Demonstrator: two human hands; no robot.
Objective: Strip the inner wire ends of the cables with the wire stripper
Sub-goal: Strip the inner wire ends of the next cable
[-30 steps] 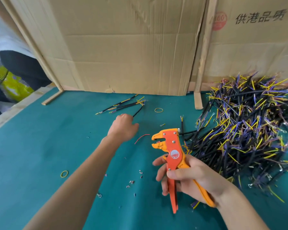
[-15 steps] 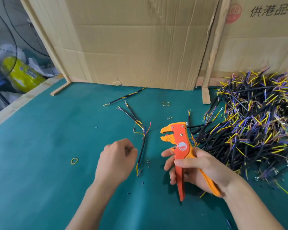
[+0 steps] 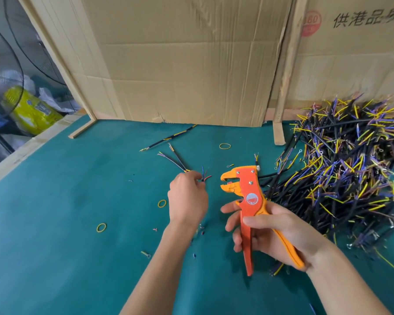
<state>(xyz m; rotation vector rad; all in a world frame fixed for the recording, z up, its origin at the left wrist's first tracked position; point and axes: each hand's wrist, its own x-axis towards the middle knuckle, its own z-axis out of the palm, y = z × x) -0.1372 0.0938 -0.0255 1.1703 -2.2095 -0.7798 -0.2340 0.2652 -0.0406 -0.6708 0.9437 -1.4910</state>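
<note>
At the middle of the green felt-covered bench (image 3: 55, 201), the left hand (image 3: 188, 201) pinches a short black-sheathed cable (image 3: 203, 178) between curled fingers, its thin red and blue inner wires fanned up just beside the open beak of the orange-and-yellow wire stripper (image 3: 243, 196); the right hand (image 3: 275, 233) wraps the stripper's handles, thumb across the red one, without squeezing them together. To do the step well, one inner wire should probably be separated from the fan, laid squarely across the jaw notch with only its tip past the blades, and held firm while the handles close. A large heap of black cables with yellow and purple wires (image 3: 350, 178) lies to the right, touching the stripper's far side. No container is visible; flattened brown cardboard sheets (image 3: 191, 64) merely stand behind the bench.
</note>
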